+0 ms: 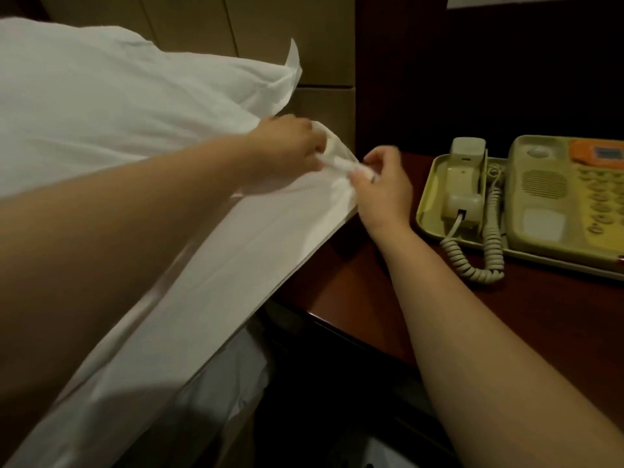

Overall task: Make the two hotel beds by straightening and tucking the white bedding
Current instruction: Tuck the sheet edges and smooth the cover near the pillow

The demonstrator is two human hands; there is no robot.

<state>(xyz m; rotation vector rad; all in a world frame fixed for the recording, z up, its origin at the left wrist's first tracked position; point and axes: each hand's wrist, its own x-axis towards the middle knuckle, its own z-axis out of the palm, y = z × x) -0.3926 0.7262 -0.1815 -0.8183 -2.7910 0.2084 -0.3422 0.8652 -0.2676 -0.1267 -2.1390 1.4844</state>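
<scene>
**Bed corner beside the counter, head view.** The white sheet [277, 231] is shown stretched along the mattress edge. Its corner is raised at the head end, just beside the beige panelled headboard [317, 55]. The corner is held from both sides. The left grip [287, 146] is curled round a bunched fold from the bed side. The right grip [381, 184] is closed on the same fold from the counter side, apparently with thumb and forefinger pinching the cloth, though the fingertips are blurred. The two grips are seen close together, with the fold between them. A ring [373, 179] is worn on a finger of the right grip. A white pillow [118, 96] is seen behind the left grip, resting on the bed against the headboard. A yellowed telephone [547, 197] is placed on the dark wooden counter [439, 298], apart from the sheet. Its handset [464, 184] is seated in the cradle, and its coiled cord [489, 251] is looped in front.
</scene>
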